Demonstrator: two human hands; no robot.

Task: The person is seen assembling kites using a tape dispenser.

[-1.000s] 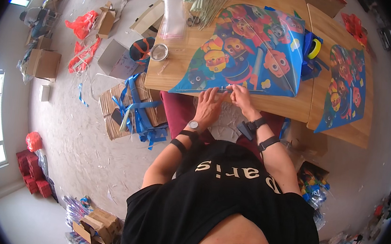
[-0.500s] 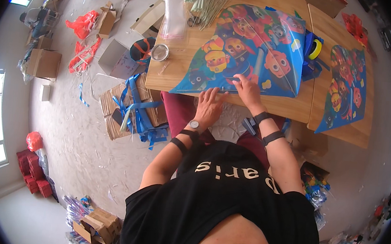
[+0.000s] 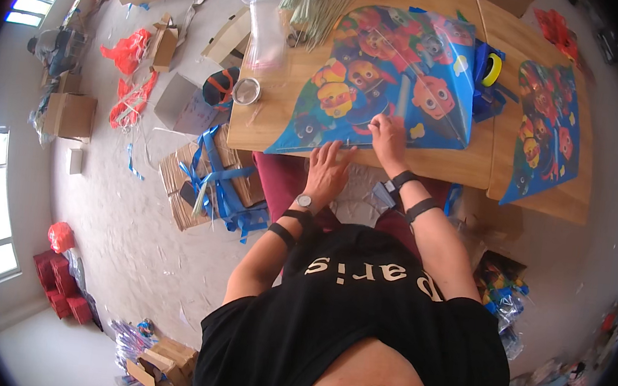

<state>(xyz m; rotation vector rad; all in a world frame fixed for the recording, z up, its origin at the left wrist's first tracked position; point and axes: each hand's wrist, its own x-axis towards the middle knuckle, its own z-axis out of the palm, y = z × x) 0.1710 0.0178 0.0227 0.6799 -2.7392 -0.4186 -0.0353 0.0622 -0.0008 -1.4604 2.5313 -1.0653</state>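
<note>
A blue kite (image 3: pixel 430 130) printed with cartoon figures lies spread on the wooden table, with thin rods running across it. My left hand (image 3: pixel 328 172) rests on its near edge, fingers stretched out and fairly flat. Just to the right, my right hand (image 3: pixel 388 142) is held over the kite near that same edge. Its thumb and fingers are pinched together; whatever is between them is too small to make out. A yellow tape roll (image 3: pixel 492 71) in a blue holder stands beside the kite's right side.
A second printed kite (image 3: pixel 546 130) lies on the right table. Thin pale rods (image 3: pixel 316 4), clear plastic bags (image 3: pixel 267 44) and a small round container (image 3: pixel 247 92) occupy the left side. Flattened cardboard with blue ribbons (image 3: pixel 224 185) sits on the floor by my left leg.
My right hand's fingers have drawn together into a pinch and the hand sits slightly lower over the kite. My left hand stays at the near edge. The view has shifted slightly.
</note>
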